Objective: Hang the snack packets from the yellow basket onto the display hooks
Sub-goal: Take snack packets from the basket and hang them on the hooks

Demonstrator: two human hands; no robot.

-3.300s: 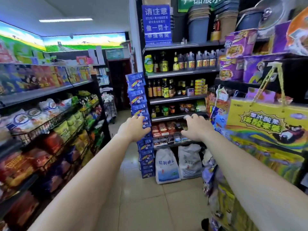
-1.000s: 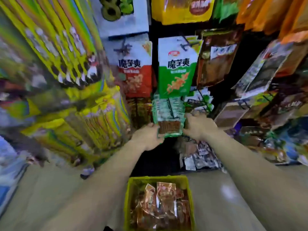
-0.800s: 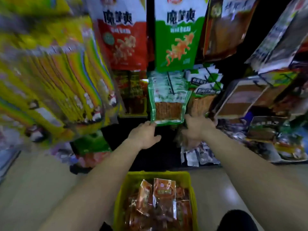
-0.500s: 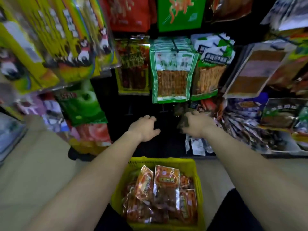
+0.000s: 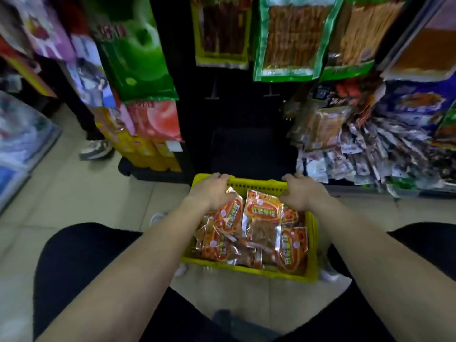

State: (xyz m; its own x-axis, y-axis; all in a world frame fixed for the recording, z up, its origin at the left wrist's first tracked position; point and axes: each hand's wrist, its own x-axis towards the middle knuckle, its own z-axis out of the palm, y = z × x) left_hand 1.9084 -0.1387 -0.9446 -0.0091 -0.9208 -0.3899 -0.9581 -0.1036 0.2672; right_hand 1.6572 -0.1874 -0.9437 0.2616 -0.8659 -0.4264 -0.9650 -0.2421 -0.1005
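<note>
A yellow basket (image 5: 249, 269) stands on the tiled floor between my knees, in front of the display rack. It holds several orange-red snack packets (image 5: 262, 219) with silver edges, piled loosely. My left hand (image 5: 212, 191) lies on the basket's far left corner, fingers curled over the rim and the thumb side against a packet. At the far right corner my right hand (image 5: 301, 193) curls over the rim the same way. Two bare display hooks (image 5: 212, 97) stick out of the dark panel just above the basket.
Green-edged packets (image 5: 288, 38) hang above the bare hooks. A green bag (image 5: 138, 58) and a red one hang at left. A heap of small packets (image 5: 370, 149) fills the low shelf at right. Another person's shoe (image 5: 95, 150) stands at left.
My view has dropped from the hanging packets to the basket. Both hands came down from the hook level onto the basket's far rim, and my knees now frame it.
</note>
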